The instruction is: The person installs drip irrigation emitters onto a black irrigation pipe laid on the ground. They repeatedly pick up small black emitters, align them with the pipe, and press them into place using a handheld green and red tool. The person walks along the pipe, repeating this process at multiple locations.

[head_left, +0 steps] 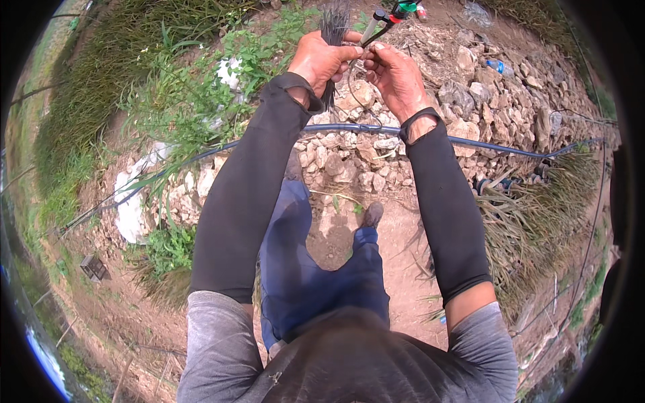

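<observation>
My left hand [321, 59] is closed around a bundle of thin black strips [334, 27] that look like cable ties. Its thumb reaches right, to the lower end of a pale rod with a dark cap [371, 28]. Beside the rod runs a thin black tube [380, 33], topped by a green and red sprinkler fitting [402, 9] at the upper edge. The fingers of my right hand [398, 75] pinch together at the lower end of this tube; exactly what lies between the fingertips is partly hidden. One thin dark strand [352, 91] curves down between my hands.
A blue hose [349, 127] crosses over a band of loose stones [336, 164] below my hands. Leafy weeds [201, 101] grow at left, dry grass [537, 215] at right. A plastic bottle [498, 66] lies among stones. White sheeting [131, 201] lies at left.
</observation>
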A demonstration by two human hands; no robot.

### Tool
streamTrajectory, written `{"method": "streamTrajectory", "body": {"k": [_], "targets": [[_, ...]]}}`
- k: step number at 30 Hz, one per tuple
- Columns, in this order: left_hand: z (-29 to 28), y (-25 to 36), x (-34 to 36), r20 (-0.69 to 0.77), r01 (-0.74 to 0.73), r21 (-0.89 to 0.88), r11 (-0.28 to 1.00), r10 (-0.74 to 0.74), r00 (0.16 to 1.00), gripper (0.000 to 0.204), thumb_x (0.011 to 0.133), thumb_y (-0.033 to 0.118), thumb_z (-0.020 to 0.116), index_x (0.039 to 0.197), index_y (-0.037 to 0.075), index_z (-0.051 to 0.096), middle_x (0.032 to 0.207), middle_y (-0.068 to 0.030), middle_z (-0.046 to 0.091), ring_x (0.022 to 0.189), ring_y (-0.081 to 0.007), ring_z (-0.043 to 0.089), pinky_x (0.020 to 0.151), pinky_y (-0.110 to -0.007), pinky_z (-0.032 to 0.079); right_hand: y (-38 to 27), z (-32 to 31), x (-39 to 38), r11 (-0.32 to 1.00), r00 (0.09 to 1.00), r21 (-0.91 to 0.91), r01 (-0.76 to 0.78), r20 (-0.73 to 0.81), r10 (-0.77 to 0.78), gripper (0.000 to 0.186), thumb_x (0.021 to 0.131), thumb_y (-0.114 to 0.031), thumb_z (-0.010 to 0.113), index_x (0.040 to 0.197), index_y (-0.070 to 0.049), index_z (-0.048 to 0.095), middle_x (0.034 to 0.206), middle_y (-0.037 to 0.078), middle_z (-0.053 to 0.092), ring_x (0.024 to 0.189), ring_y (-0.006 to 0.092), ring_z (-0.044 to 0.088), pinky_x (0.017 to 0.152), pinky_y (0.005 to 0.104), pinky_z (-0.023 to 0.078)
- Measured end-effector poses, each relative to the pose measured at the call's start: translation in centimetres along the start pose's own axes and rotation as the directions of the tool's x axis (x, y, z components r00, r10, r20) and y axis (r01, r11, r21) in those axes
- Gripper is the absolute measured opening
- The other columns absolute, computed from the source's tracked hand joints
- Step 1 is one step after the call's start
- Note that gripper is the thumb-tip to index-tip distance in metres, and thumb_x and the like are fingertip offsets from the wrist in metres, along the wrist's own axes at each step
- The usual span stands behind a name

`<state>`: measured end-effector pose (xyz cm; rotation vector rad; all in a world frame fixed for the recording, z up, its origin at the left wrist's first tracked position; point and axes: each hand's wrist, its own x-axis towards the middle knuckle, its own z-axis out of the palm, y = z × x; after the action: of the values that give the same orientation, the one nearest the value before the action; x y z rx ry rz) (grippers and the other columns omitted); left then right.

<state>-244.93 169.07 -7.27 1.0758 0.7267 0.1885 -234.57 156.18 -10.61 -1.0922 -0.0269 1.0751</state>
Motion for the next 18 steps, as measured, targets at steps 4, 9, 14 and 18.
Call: {"method": "streamTrajectory", "body": {"k": [4,9,14,18], "targets": [[-0.9,0.8,0.3,0.087,-0.009,0.089,0.996,0.001,0.996,0.026,0.077,0.004,0.07,0.102,0.002,0.067,0.064,0.0005,0.06,0.047,-0.004,0.042,0.04,-0.021,0.027,-0.7,-0.2,1.2,0.992,0.996,-0.125,0.033,0.086,-0.022,0.016,0.091,-0.023,0.06,0.094,-0.007,0.062,0.086,-0.002,0.063,0.079,0.0081,0.057,0.072,0.0243,0.044],[-1.6,0.9,0.7,0.101,-0.034,0.158,0.987,0.018,0.995,0.028,0.078,0.007,0.071,0.105,0.002,0.066,0.069,0.0004,0.062,0.048,-0.0034,0.038,0.043,-0.021,0.026,-1.6,1.2,2.5,0.89,0.985,-0.426,0.162,0.119,-0.123,0.017,0.089,-0.019,0.058,0.095,-0.003,0.063,0.079,0.0,0.063,0.07,0.006,0.057,0.061,0.021,0.044],[-1.5,0.5,1.2,0.073,0.028,0.05,0.998,-0.032,0.997,0.024,0.075,0.003,0.071,0.098,0.002,0.066,0.069,-0.0016,0.062,0.048,-0.0046,0.04,0.042,-0.021,0.027,-1.5,1.6,3.0,0.811,0.952,-0.5,0.305,0.146,-0.268,0.025,0.089,-0.023,0.064,0.105,-0.003,0.065,0.09,0.003,0.066,0.076,0.009,0.06,0.067,0.024,0.047],[-1.3,0.2,1.4,0.06,0.035,-0.07,0.997,-0.031,0.998,0.025,0.072,-0.003,0.072,0.094,0.003,0.062,0.068,-0.006,0.063,0.046,-0.0067,0.045,0.038,-0.021,0.028,-1.4,1.1,3.0,0.811,0.943,-0.481,0.333,0.171,-0.285,0.021,0.09,-0.017,0.062,0.104,-0.002,0.065,0.099,0.006,0.068,0.081,0.0107,0.062,0.073,0.026,0.05]]}}
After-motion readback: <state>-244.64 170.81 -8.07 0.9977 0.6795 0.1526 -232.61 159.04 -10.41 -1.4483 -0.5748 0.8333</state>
